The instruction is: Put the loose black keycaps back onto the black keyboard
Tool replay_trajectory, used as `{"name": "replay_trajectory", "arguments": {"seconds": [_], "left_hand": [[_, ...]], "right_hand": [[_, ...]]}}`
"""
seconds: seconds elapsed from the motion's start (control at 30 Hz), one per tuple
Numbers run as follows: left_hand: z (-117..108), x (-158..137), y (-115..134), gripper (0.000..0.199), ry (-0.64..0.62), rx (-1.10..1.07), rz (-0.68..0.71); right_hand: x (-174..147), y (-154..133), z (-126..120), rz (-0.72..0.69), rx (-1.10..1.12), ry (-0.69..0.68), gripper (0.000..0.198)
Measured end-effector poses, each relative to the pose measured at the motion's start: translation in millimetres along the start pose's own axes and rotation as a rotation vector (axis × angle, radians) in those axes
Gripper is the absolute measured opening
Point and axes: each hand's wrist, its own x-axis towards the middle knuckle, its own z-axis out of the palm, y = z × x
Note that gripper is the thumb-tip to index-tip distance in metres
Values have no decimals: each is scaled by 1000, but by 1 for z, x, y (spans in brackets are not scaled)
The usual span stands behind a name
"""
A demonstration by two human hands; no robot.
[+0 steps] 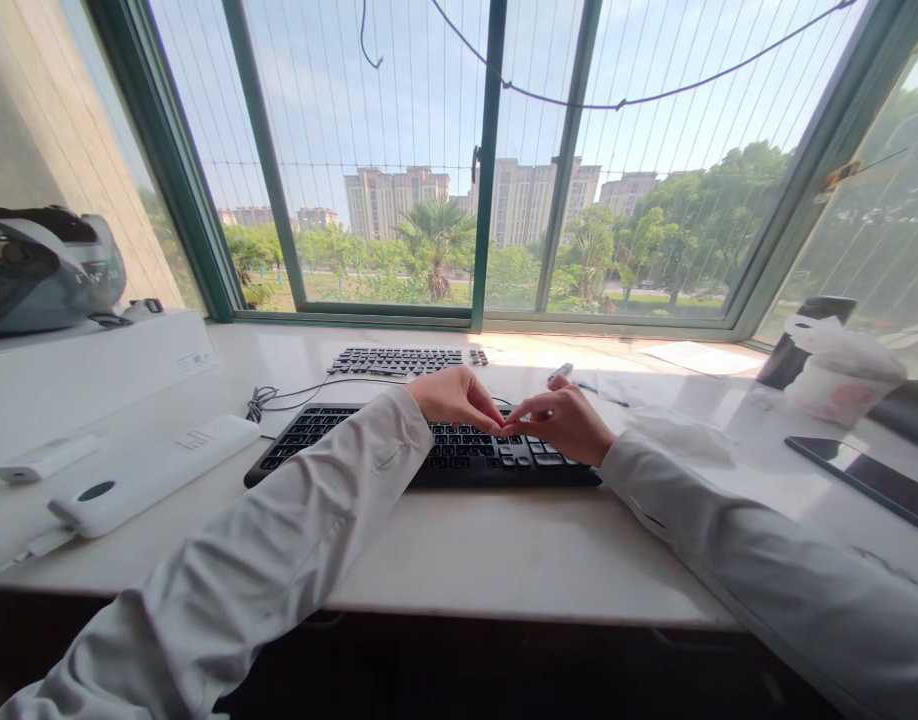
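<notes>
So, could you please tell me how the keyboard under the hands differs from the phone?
The keyboard is covered in keys; the phone has a smooth, glossy face. The left hand and right hand are over the keyboard; neither covers the phone. The keyboard lies mid-picture, the phone at the right edge. Both look dark and lie on the table.

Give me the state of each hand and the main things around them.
Left hand: fingertips drawn together, contents unclear.
Right hand: fingertips against the left's, contents unclear.
Black keyboard: lying flat beneath both hands.
Black keys: set out in rows.
Cable: partly bundled.
Phone: flat, screen up.
White device: lying flat.
</notes>
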Motion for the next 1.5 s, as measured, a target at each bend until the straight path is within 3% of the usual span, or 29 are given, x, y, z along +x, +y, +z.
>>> {"name": "replay_trajectory", "arguments": {"seconds": [0.27, 0.43, 1.07, 1.5], "left_hand": [[2, -3, 5, 40, -88, 87, -29], [8, -2, 4, 32, -94, 167, 28], [12, 2, 3, 32, -75, 198, 84], [14, 1, 7, 30, -53, 252, 61]], "right_hand": [[-1, 0, -3, -115, -47, -19, 48], [0, 0, -3, -130, -52, -27, 46], [-3, -2, -2, -204, -51, -159, 49], [-4, -11, -7, -215, 53, -270, 32]]}}
